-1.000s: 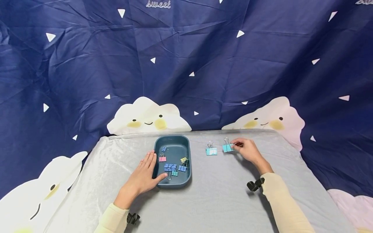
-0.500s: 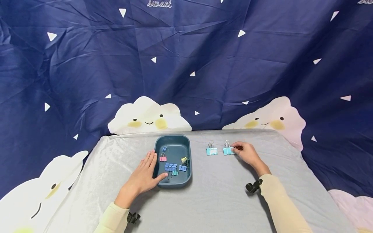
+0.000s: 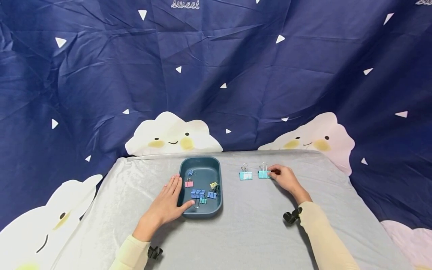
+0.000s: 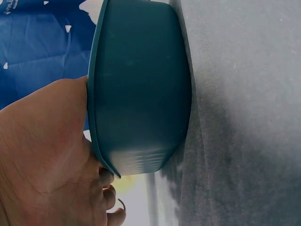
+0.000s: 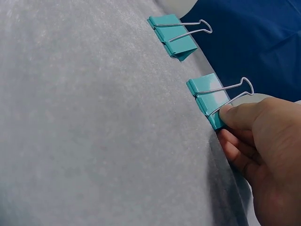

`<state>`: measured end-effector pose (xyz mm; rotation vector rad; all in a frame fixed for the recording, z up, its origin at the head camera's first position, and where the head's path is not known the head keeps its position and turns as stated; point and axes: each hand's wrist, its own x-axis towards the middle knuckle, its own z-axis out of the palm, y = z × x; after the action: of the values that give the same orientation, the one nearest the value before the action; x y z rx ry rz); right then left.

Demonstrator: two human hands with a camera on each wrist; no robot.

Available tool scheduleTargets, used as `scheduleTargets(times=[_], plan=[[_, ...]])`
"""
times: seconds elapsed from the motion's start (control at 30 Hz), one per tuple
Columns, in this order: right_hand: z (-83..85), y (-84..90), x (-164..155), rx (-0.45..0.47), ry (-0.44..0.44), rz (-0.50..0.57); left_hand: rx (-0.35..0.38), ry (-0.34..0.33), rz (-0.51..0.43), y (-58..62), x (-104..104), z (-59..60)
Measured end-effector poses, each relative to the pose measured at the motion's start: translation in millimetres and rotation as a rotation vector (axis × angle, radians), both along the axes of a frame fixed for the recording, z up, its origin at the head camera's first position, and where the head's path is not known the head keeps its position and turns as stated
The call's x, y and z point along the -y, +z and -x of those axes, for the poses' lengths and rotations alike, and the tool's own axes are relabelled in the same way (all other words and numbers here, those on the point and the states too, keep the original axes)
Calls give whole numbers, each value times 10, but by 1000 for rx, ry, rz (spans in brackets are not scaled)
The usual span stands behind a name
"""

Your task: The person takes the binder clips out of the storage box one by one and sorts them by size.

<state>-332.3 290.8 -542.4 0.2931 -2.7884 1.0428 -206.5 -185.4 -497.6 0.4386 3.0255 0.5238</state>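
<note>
Teal metal binder clip (image 3: 264,174) sits on the grey cloth table (image 3: 256,225), pinched by the right hand (image 3: 285,178) beside its twin (image 3: 245,175). The left hand (image 3: 164,207), fingers spread, steadies the dark teal plastic tray (image 3: 200,213). Placement looks nearly finished; letting go gently should come next.

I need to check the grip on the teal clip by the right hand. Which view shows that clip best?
The right wrist view: the teal binder clip fills the frame, with the right hand pinching its near end. The head view shows it small, beside a second teal clip. The left wrist view shows only the tray.
</note>
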Motion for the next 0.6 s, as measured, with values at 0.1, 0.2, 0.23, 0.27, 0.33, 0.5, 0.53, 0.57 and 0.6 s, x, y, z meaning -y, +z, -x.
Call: scheduleTargets(times=[0.1, 0.2, 0.23, 0.27, 0.33, 0.5, 0.53, 0.57, 0.6], plan=[[-5, 0, -1, 6, 5, 1, 3, 1, 1, 1, 0, -3], [-11, 0, -1, 13, 2, 2, 8, 2, 1, 3, -3, -5], [-13, 0, -2, 13, 1, 2, 9, 3, 0, 4, -3, -5], [-14, 0, -4, 14, 0, 2, 11, 3, -2, 5, -4, -5], [-14, -1, -6, 13, -6, 5, 13, 5, -1, 6, -4, -4], [-27, 16, -5, 22, -10, 22, 10, 1, -1, 6, 2, -2], [-30, 20, -4, 23, -10, 25, 8, 0, 0, 5, 3, -2], [-34, 25, -3, 24, -8, 27, 7, -1, 1, 3, 6, -1], [-35, 27, -2, 22, -8, 28, 5, -1, 2, 1, 8, 0]])
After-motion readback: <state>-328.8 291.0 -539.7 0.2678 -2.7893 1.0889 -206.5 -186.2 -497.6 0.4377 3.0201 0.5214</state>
